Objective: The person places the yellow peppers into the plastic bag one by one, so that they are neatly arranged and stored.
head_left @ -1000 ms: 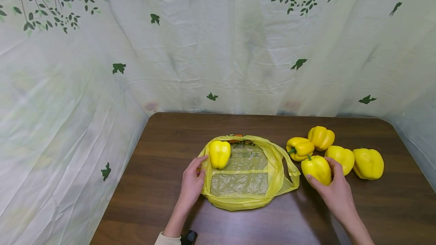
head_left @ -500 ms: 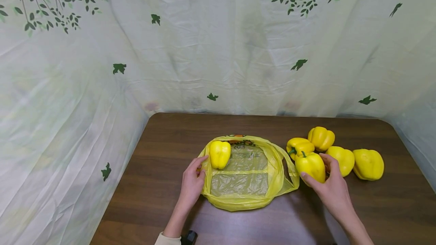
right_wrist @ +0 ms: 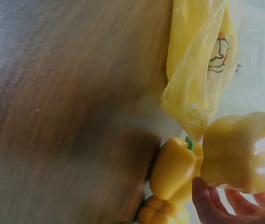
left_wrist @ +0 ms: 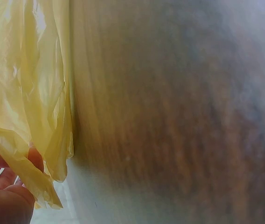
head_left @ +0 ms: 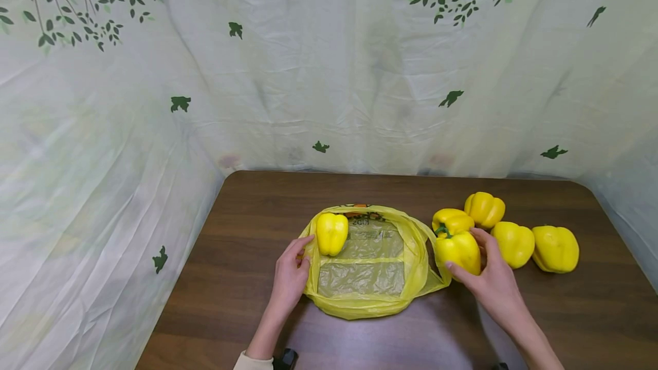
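A pale backdrop cloth [head_left: 349,73] printed with leaves hangs behind and beside a dark brown tabletop [head_left: 257,227]. On the tabletop sits a thin yellow plastic bag [head_left: 367,308], its mouth spread wide and facing up.

The left hand [head_left: 293,270] is at the bag's left edge; in the left wrist view, finger and thumb appear pinched together on the plastic. The right hand [head_left: 490,276] is clamped on the held pepper [head_left: 461,253], thumb on one side and fingers on the other. That pepper is at the bag's right handle [head_left: 433,284], outside the mouth; whether it touches the plastic I cannot tell.

One bagged pepper [head_left: 331,234] lies at the left of the bag, just inside the rim. Four more are on the tabletop to the right: the near-bag pepper [head_left: 451,220], partly behind the held one, the rear pepper [head_left: 485,210], the middle pepper [head_left: 514,244] and the outermost pepper [head_left: 556,249].

The bagging looks to be at an early stage: one yellow pepper is in, a second is in hand but not yet in, and four are left untouched.

Smallest is a green stem [right_wrist: 189,142] on a loose pepper, clearest in the right wrist view.
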A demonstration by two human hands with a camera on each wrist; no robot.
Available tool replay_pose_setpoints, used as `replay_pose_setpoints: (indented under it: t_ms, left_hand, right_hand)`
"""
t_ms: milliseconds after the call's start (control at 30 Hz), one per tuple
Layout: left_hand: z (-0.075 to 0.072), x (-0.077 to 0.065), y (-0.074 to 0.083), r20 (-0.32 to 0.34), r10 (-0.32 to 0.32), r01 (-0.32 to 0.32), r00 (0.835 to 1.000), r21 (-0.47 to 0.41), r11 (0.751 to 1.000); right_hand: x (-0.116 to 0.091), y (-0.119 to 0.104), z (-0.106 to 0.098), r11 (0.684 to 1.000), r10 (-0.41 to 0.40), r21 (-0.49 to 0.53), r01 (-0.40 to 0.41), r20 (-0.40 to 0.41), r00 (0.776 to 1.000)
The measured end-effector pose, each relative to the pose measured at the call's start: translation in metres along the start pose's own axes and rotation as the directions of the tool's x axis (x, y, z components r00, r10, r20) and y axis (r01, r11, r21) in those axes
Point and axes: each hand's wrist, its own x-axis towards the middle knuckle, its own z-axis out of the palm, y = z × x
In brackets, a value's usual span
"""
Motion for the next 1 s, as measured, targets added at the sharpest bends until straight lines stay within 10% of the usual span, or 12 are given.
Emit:
replay_pose_setpoints:
  t_ms: [1000]
  left_hand:
    - [-0.001, -0.001, 0.001, 0.003, -0.009, 0.009, 1.0, 0.004, 1.0]
  right_hand:
    - [0.015, -0.017, 0.014, 0.999, -0.045, 0.019, 0.043, 0.119, 0.992]
